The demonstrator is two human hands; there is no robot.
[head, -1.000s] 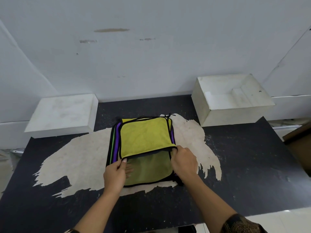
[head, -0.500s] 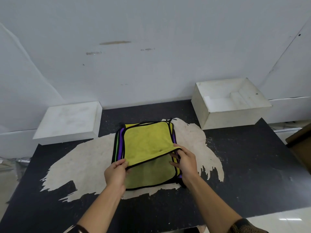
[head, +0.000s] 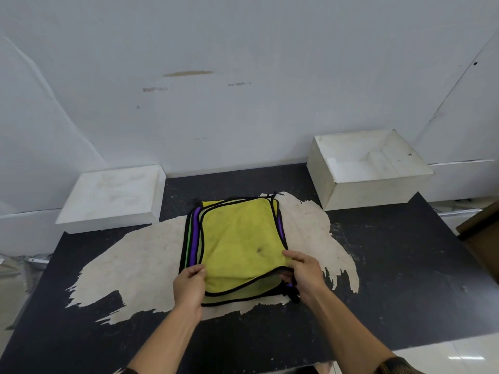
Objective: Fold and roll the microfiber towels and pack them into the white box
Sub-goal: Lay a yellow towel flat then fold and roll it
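Observation:
A stack of microfiber towels (head: 193, 238) with black trim lies in the middle of the black table; purple and green edges show at its left side. On top is a yellow towel (head: 237, 238). My left hand (head: 189, 287) pinches its near left corner and my right hand (head: 302, 273) pinches its near right corner, so the near edge is lifted off the stack. The open white box (head: 328, 190) stands at the back right, apart from both hands.
A white box lid (head: 110, 195) lies upside up at the back left against the wall. The black table (head: 391, 279) has a worn pale patch (head: 129, 268) under the towels. A brown object (head: 480, 233) stands past the table's right edge.
The yellow towel's near edge has come toward me across the stack, covering more of the towel beneath. Both hands moved nearer with it. The camera tilted up a little.

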